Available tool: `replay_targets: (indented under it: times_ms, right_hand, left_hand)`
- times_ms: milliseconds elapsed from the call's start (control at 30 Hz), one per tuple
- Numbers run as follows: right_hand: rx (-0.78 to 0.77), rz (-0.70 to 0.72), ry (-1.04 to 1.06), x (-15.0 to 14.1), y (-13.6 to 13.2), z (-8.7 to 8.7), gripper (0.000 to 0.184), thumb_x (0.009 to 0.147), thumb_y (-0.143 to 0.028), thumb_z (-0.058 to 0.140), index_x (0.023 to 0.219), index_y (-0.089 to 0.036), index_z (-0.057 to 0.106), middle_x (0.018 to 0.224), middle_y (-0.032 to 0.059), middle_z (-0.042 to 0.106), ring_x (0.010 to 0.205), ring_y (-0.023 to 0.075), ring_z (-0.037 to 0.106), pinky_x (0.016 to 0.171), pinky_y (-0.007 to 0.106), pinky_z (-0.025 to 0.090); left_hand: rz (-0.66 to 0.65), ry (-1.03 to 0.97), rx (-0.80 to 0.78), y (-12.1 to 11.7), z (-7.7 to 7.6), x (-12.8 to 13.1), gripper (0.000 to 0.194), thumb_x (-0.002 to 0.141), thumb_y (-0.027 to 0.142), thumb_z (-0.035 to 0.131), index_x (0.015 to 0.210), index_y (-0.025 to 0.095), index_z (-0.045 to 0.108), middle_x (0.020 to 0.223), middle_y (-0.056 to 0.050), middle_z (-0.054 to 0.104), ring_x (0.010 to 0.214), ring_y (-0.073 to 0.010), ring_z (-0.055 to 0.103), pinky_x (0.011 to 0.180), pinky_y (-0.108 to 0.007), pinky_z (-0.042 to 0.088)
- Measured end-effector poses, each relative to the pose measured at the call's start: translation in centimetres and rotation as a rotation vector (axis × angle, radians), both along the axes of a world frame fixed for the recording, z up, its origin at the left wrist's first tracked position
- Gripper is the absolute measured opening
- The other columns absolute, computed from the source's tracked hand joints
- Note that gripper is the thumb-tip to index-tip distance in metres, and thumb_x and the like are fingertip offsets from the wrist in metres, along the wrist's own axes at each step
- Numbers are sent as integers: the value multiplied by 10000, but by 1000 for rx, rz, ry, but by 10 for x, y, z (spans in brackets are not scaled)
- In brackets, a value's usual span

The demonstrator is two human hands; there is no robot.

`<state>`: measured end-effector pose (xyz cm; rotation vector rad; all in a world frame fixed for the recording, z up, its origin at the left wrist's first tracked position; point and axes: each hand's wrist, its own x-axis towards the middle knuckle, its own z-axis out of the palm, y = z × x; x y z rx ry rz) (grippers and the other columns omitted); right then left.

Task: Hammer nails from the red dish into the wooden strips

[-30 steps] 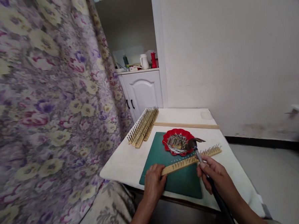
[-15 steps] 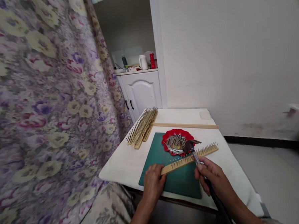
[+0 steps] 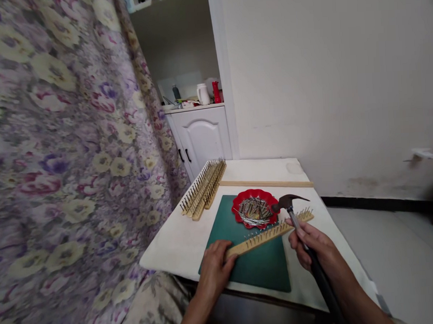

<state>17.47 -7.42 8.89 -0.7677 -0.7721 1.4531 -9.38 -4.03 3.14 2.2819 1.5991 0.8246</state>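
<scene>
My left hand [image 3: 215, 266] is closed round the near left end of a wooden strip [image 3: 239, 248]. Several nails stand up along that strip, which lies slantwise over a green mat [image 3: 260, 271]. In my right hand [image 3: 317, 243] is a claw hammer [image 3: 311, 256], gripped along its shaft. Its dark head is raised over the strip's right part, with the claw pointing right. Just behind the strip, a red scalloped dish [image 3: 236, 199] holds a heap of loose nails [image 3: 254, 211]. The hammer's head overlaps the dish's right rim in view.
Several nail-studded strips [image 3: 200, 201] lie side by side at the table's back left. A bare wooden strip [image 3: 266, 183] crosses the white tabletop [image 3: 163, 249] behind the dish. A floral curtain [image 3: 76, 188] hangs at left, with a white cabinet [image 3: 206, 133] and wall beyond.
The hammer has turned in my right hand, and its head and my hand have moved right, apart from the strip. My left hand keeps its hold. The view has shifted slightly.
</scene>
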Motion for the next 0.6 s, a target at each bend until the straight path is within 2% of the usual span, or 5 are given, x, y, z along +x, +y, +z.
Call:
replay_targets:
  times_ms: [167, 367, 500, 600]
  right_hand:
    - [38, 57, 187, 8, 4, 3, 280, 775, -291, 678, 1024, -166, 653, 687, -1, 607, 329, 7, 328, 293, 123, 309]
    - [61, 85, 247, 2, 9, 3, 220, 808, -238, 646, 1020, -183, 660, 696, -4, 610, 319, 0, 342, 284, 108, 320]
    - [65, 81, 220, 2, 11, 1, 244, 800, -268, 659, 1032, -192, 647, 677, -12, 616, 287, -2, 357, 274, 117, 335]
    - [63, 69, 205, 3, 13, 0, 268, 790, -294, 673, 1031, -183, 638, 681, -10, 623, 277, 2, 387, 272, 123, 343]
  left_hand:
    - [-6, -113, 17, 25, 17, 3, 200, 866, 276, 470, 963, 194, 625, 931, -60, 642, 899, -196, 597, 803, -311, 465]
    - [-85, -6, 61, 85, 36, 37, 152, 831, 176, 487, 886, 195, 627, 902, -39, 634, 873, -182, 577, 764, -284, 438]
    - [-72, 140, 41, 125, 36, 59, 148, 797, 129, 496, 830, 165, 636, 877, -53, 641, 852, -189, 568, 762, -285, 418]
    - [-145, 189, 24, 143, 29, 74, 165, 791, 124, 500, 853, 158, 649, 885, -57, 646, 868, -193, 562, 777, -285, 410]
